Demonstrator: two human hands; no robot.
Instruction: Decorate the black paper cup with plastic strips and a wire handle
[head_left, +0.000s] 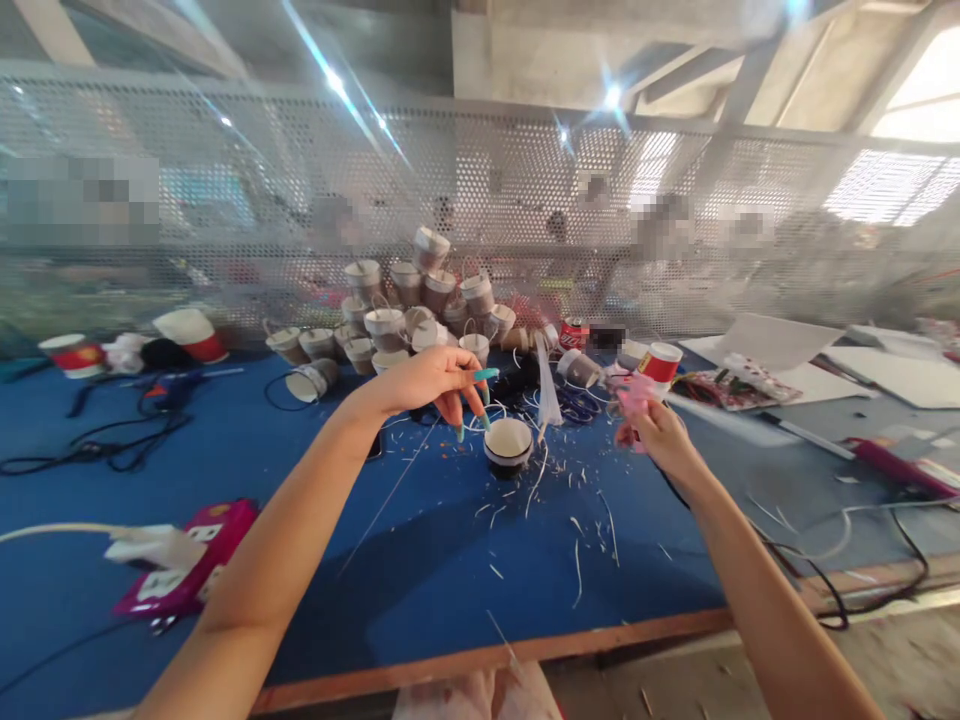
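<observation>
My left hand hangs above and left of a small round cup. Its teal-nailed fingers point down and stand apart, and nothing shows between them. The cup stands upright on the blue tabletop, with a pale inside and a dark outer wall. To the right of it, my right hand is closed around a pink glue gun, whose outline is blurred. A black cord trails from below that hand. White thread scraps lie scattered around the cup.
Small grey-white buckets with handles are piled at the back, before a perforated metal screen. A magenta power strip lies left, with cords nearby. Red-and-white cups, blue-handled scissors and papers stand or lie right.
</observation>
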